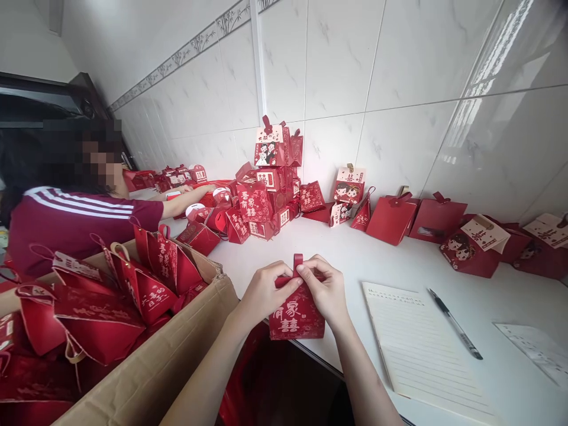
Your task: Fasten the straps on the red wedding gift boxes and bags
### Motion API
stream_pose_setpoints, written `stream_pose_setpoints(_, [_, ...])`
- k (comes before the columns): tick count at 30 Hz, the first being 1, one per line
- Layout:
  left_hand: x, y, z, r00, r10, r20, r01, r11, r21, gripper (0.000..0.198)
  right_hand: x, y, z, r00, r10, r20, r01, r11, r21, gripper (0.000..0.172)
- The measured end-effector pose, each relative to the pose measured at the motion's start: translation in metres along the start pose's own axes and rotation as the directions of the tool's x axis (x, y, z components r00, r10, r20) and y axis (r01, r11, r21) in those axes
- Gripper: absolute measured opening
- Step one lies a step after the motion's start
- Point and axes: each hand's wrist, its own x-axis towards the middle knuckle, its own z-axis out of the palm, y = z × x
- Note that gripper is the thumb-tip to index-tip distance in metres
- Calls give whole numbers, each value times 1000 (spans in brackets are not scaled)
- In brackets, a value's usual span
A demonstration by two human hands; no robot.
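Note:
Between my two hands, a red paper gift box [296, 316] with white characters stands upright at the table's near edge. My left hand [271, 287] pinches its top from the left, thumb and fingers pressed at the base of the red strap loop [298, 260]. From the right, my right hand [325, 284] pinches the same top edge, its thumb against the strap. The box's upper part is partly hidden behind my fingers.
Left, an open cardboard box [177, 337] holds several red gift boxes. Stacked gift boxes [268, 177] stand by the wall, more along the right. A notebook [421, 343] and pen [457, 325] lie right. A person in a maroon shirt [89, 228] reaches across the table at left.

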Motion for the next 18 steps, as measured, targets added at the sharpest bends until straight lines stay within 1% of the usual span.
stream_pose_setpoints(3, [1,1,-1,1000,-2,10,2,1000,0,18,0,-5,-1,998,-60,10,61,994,-93,17])
stream_pose_setpoints(7, [1,4,-2,1000,-7,10,7,1000,-10,17,-1,-15,-7,980,-176,90,193,949,-248,13])
stream_pose_setpoints(9, [0,5,-2,1000,-4,6,4,1000,-27,17,0,-19,-8,972,-204,117,230,931,-285,12])
stream_pose_setpoints(11, [0,5,-1,1000,-9,2,9,999,-53,18,0,-21,-7,973,-198,122,225,933,-279,12])
stream_pose_setpoints(14, [-1,5,0,999,-34,-8,33,996,-81,17,2,-24,-5,979,-160,124,185,954,-234,11])
stream_pose_setpoints(18, [-1,4,0,998,-61,-27,60,997,-41,17,4,-26,-7,976,-70,207,107,979,-172,3])
